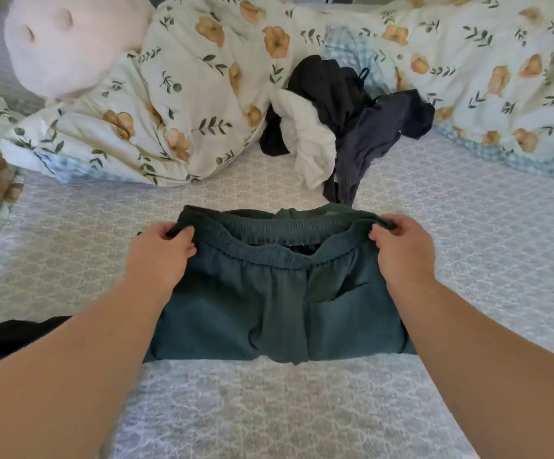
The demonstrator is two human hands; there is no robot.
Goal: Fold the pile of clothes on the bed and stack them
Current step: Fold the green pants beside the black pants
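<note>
The dark teal shorts (269,293) lie on the patterned grey bedsheet (467,260) near the front of the bed, their elastic waistband (285,226) pointing away from the person and standing open. The left hand (164,250) pinches the left end of the waistband, fingers curled round the gathered fabric; the right hand (398,246) grips the right end the same way, thumb and fingers closed on the cloth. Both forearms reach in from the lower corners and cover the outer edges of the shorts. A back pocket shows on the right half of the garment.

Just beyond the waistband sits the pile of unfolded clothes (335,127): a black garment on top, a crumpled white one in the middle and a dark navy one trailing toward the shorts. A dark cloth (14,339) lies at the left edge, partly under the left arm. Behind the pile a floral duvet (186,77) is bunched across the bed, with a pale pink plush pillow (67,44) at the far left
</note>
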